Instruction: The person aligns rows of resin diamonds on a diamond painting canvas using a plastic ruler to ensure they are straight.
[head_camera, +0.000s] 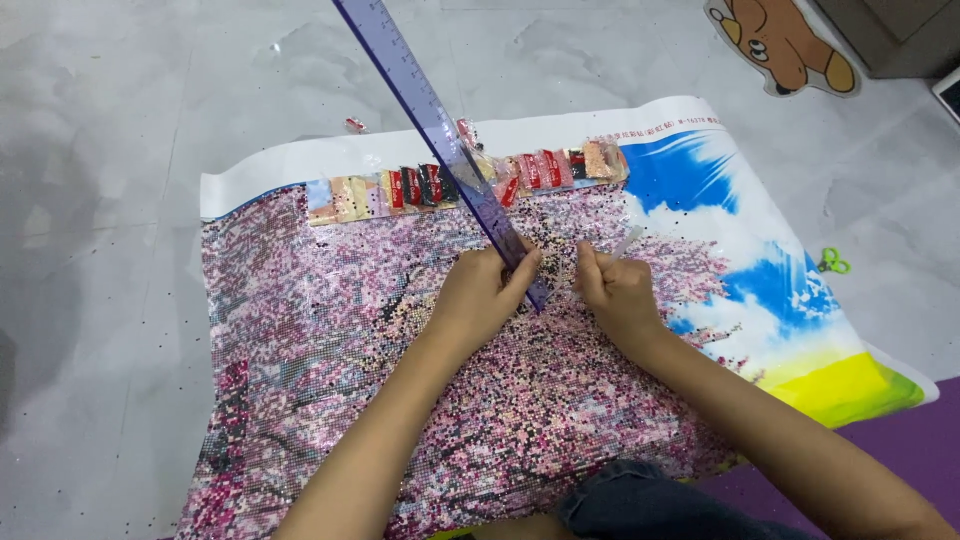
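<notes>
Grey marble floor (150, 120). Left hand (480, 295) pinches purple ruler (430, 125) at its near end; right hand (615, 290) is clenched around a pale pen (625, 243). Both rest on bead canvas (330, 330). Ruler best kept flat, pressed firmly.

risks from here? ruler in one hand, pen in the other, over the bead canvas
1. The left hand grips the long purple ruler only at its lower end; the far end stands up over the row of small bead packets and could swing down and scatter them.
2. The right hand holds a slim white pen close to the ruler; the two may knock together.
3. Loose beads dot the floor, so more could get lost.
</notes>
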